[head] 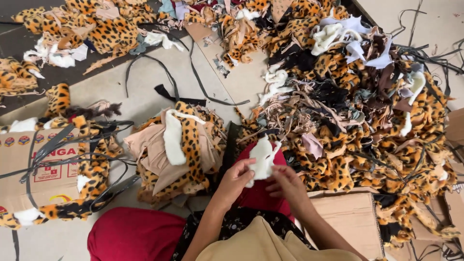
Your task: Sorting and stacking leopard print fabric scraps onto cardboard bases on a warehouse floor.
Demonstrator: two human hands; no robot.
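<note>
Just in front of the red-clad knees (256,193), a white plush scrap (262,159) is pinched between both hands. The left hand (235,180) grips its lower left edge with thumb and fingers closed on the pile, and the right hand (286,182) clasps the lower right edge in the same way, so neither hand is nearer than the other. The scrap's long axis runs up and away from the knees, tilted slightly right, with its free upper end sticking out above the fingers. It looks soft, fluffy and irregular in outline. Left of the knees sits a stack of leopard-print fur pieces (181,154) with tan backing and a white strip on top. Farther left is a cardboard box (34,169) bound with dark straps. Beyond and right of the knees spreads a large heap of mixed offcuts (357,111), spotted, white, brown and black, on the pale floor (145,77).
</note>
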